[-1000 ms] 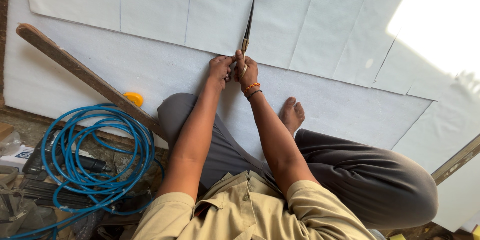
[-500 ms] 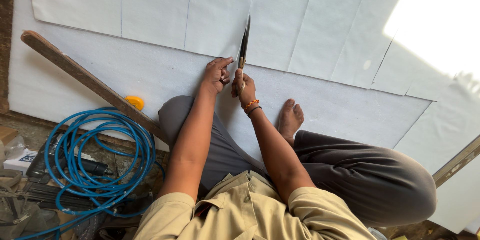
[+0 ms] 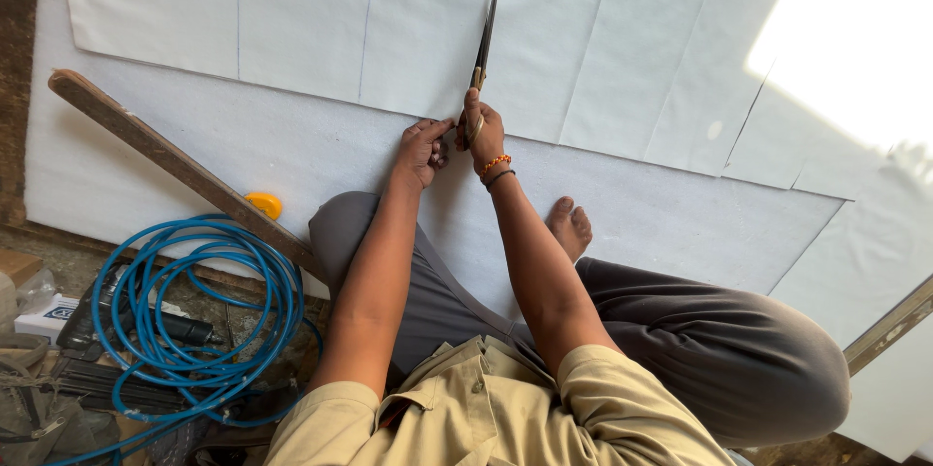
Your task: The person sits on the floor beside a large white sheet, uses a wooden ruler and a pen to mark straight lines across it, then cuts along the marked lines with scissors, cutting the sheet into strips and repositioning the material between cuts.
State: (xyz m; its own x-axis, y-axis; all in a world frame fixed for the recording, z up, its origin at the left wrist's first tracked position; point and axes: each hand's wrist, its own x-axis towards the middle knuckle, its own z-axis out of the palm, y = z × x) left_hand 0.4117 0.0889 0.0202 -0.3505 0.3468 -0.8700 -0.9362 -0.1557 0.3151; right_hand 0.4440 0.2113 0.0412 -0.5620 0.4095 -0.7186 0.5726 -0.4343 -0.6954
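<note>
Two hands meet at the near edge of the top white sheet. Right hand has its fingers curled through the handles of long dark scissors, closed around them; the blades point away along a seam in the sheet, and from this angle they look nearly shut, though I cannot tell for sure. Left hand lies just beside it, fingers bent together and pressing down on the sheet's edge.

That sheet looks thin, light and floppy, likely to shift or buckle under the blades, so pinning it flat close to the cut line, as the left hand does, seems the best hold. It lies on a larger white pad that looks softer.

Further out, a wooden batten lies aslant across the pad's left part, with a yellow tape measure touching it. A coiled blue hose sits on the floor to the left, over dark tools.
</note>
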